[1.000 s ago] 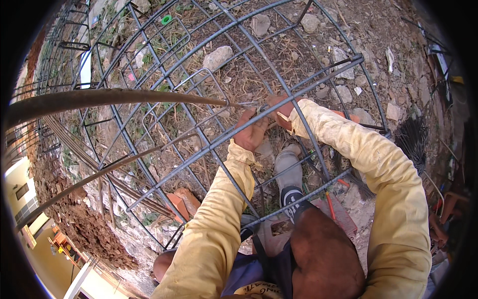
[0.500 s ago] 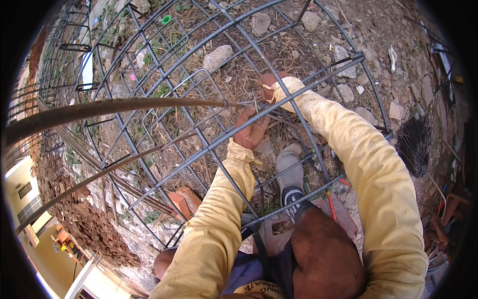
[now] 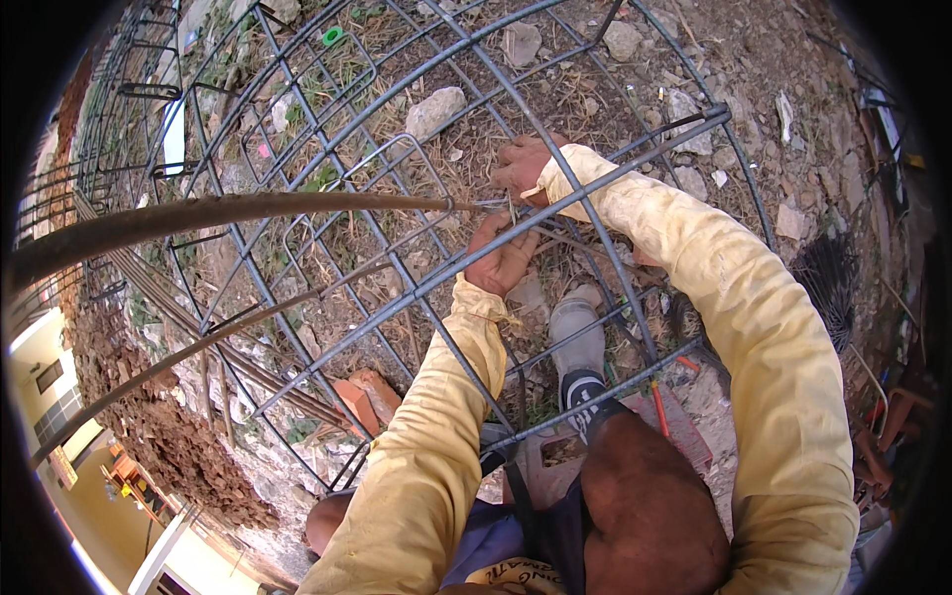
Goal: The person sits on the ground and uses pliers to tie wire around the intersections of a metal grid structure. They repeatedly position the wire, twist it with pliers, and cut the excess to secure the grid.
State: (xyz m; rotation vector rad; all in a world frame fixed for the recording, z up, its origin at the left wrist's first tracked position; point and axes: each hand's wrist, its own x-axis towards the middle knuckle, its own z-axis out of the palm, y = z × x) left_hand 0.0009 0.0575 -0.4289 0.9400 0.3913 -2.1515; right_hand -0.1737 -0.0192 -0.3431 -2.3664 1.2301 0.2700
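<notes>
Gripping ribbed steel rebar cage (image 3: 416, 149).

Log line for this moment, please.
left hand: grips rebar cage bar | right hand: at same joint | tie wire: between hands

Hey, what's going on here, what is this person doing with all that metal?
A person in yellow sleeves is working on a large cage of grey steel reinforcing bars set over stony, grassy ground. Both hands meet at one bar crossing: the left hand closes around a bar from below, and the right hand sits just above it, pinching what looks like thin tie wire. A long rusty brown steel rod runs in from the left to that same spot. One grey shoe rests among the bars.
</notes>
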